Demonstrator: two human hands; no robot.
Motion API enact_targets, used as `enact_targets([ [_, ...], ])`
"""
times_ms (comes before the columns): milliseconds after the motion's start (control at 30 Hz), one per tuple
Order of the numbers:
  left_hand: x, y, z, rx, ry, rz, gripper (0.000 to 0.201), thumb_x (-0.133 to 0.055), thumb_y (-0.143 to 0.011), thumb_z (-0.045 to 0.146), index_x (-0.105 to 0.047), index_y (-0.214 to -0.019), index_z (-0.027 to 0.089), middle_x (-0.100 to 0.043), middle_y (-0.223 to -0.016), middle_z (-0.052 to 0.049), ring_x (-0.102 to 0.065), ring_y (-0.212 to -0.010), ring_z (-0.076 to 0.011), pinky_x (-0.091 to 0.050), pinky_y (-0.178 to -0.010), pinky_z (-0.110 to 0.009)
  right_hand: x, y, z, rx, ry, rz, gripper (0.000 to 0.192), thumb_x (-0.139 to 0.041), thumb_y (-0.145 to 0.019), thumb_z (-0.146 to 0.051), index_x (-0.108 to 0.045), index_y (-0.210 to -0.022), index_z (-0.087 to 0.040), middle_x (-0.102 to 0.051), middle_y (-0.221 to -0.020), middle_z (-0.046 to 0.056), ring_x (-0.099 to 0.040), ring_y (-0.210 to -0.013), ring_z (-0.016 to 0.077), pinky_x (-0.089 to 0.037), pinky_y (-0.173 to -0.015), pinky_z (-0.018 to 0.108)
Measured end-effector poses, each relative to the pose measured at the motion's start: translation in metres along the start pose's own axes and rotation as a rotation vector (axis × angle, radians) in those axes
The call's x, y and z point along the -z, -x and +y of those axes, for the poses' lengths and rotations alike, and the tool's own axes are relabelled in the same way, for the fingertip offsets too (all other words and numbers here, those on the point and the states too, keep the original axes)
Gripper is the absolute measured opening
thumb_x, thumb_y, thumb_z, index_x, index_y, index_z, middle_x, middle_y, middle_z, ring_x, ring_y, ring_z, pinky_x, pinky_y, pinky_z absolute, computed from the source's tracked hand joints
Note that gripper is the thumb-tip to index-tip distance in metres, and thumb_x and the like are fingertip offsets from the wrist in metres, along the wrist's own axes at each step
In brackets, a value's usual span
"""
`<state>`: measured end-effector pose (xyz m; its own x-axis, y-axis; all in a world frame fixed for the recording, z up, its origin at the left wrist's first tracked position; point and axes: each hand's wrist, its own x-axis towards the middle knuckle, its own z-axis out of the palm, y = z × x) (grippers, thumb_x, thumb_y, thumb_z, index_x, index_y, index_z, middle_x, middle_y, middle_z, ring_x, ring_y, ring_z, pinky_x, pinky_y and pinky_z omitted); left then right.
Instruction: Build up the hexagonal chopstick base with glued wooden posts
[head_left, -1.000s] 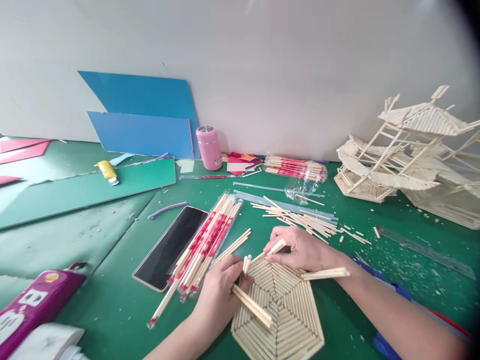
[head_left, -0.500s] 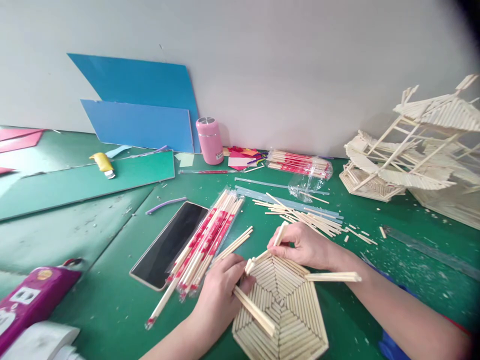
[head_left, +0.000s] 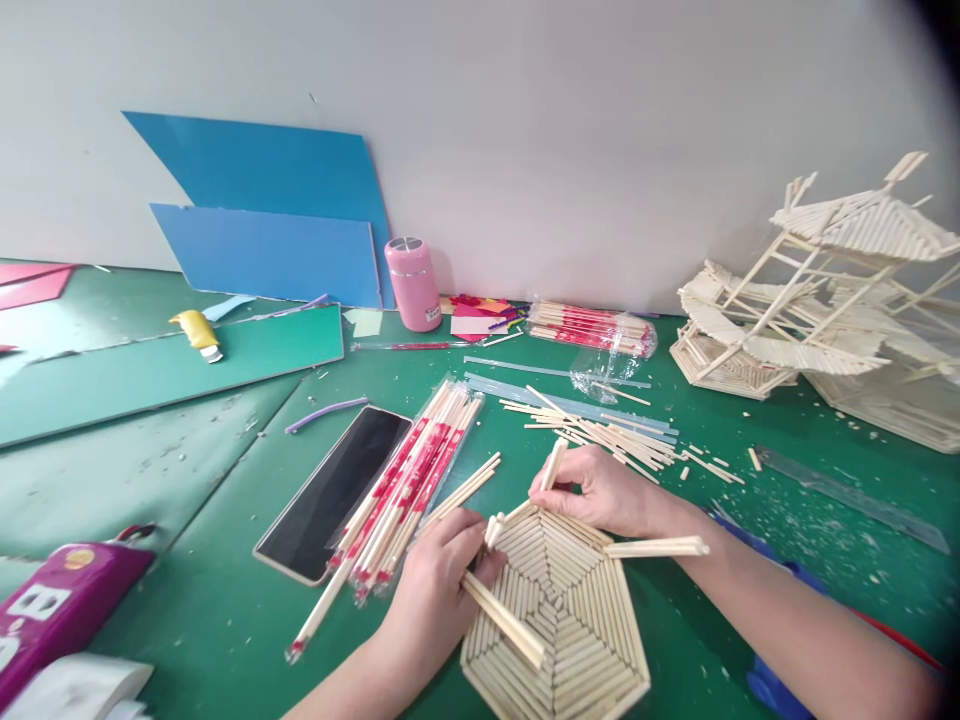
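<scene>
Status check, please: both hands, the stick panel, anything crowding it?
Left hand steadying hexagonal wooden-stick panel. Right hand pinching short wooden stick at panel's far corner. Wrapped chopstick bundle lies close left.

light: bright, even, soft shadows | focus: sharp | edges: bowed, dark vignette top right corner

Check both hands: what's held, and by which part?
Right hand pinches a short stick by its lower end, at the hexagonal stick panel's far corner. Left hand grips the panel's left edge.
</scene>
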<state>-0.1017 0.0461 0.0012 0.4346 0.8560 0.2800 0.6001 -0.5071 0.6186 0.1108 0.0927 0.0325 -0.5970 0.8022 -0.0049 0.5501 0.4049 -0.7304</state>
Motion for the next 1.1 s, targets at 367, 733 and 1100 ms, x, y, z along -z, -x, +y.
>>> enact_targets([
  [367,0.0022,0.0000,-0.0006,-0.006,0.035,-0.021,0.012,-0.051,-0.078,0.018,-0.062,-0.084,0.015,-0.059,-0.082,-0.008,-0.059,-0.075,-0.0180,-0.049,-0.065,-0.028,-0.0016,0.0012,0.0051,0.002,0.007,0.017,0.018,-0.051,-0.080,-0.025,-0.066,-0.077,-0.016,-0.064,-0.069,0.001,-0.056,-0.062,0.0109,-0.037,-0.055,0.021],
  [733,0.0043,-0.0019,0.0031,0.017,0.031,-0.030,0.012,-0.052,-0.078,0.020,-0.062,-0.085,0.017,-0.060,-0.084,-0.007,-0.059,-0.079,-0.0185,-0.050,-0.067,-0.027,-0.0022,0.0011,0.0063,0.019,0.003,0.063,0.016,-0.055,-0.077,-0.027,-0.068,-0.075,-0.017,-0.063,-0.068,0.000,-0.053,-0.058,0.0093,-0.033,-0.052,0.021],
  [1100,0.0046,0.0003,0.0054,0.013,0.022,-0.044,0.016,-0.050,-0.080,0.022,-0.062,-0.089,0.016,-0.059,-0.082,-0.007,-0.058,-0.078,-0.0184,-0.050,-0.066,-0.028,-0.0047,0.0026,0.0074,0.039,0.002,0.099,0.017,-0.055,-0.077,-0.026,-0.068,-0.074,-0.016,-0.064,-0.069,0.000,-0.053,-0.059,0.0099,-0.033,-0.053,0.022],
])
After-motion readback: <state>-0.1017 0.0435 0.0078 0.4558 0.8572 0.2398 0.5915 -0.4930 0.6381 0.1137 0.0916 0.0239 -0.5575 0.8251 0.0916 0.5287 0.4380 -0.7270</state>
